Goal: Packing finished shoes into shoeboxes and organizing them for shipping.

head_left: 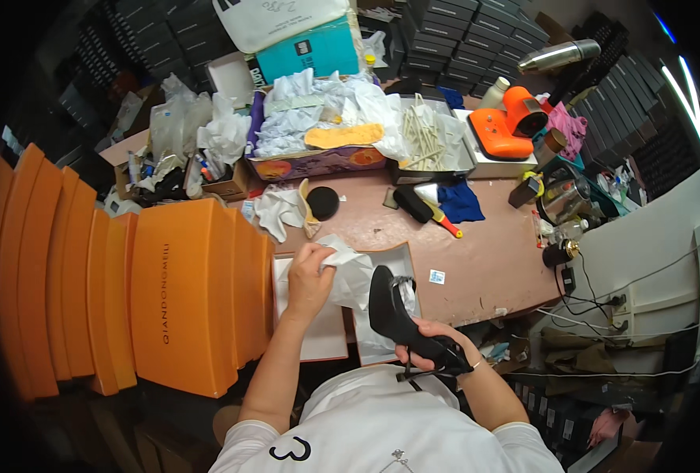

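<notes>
A black high-heeled shoe (pixel 399 319) with a pointed toe lies in my right hand (pixel 436 344), its toe pointing away from me and its thin heel toward my body. My fingers wrap round its rear part. My left hand (pixel 310 277) pinches a sheet of white tissue paper (pixel 348 272) by its left side. Below the paper, an open shoebox (pixel 391 258) with white lining and an orange edge rests at the table's near side. Beside it on the left is a white-lined box part (pixel 322 335), partly covered by my left forearm.
Several orange shoeboxes (pixel 200 292) stand at the left. Behind are a purple box of crumpled paper (pixel 318 164), a tray of pale sticks (pixel 432 169) and an orange device (pixel 503 130). A brush (pixel 425 209), blue cloth (pixel 462 201) and round black pad (pixel 323 202) lie on the pink table (pixel 499 252).
</notes>
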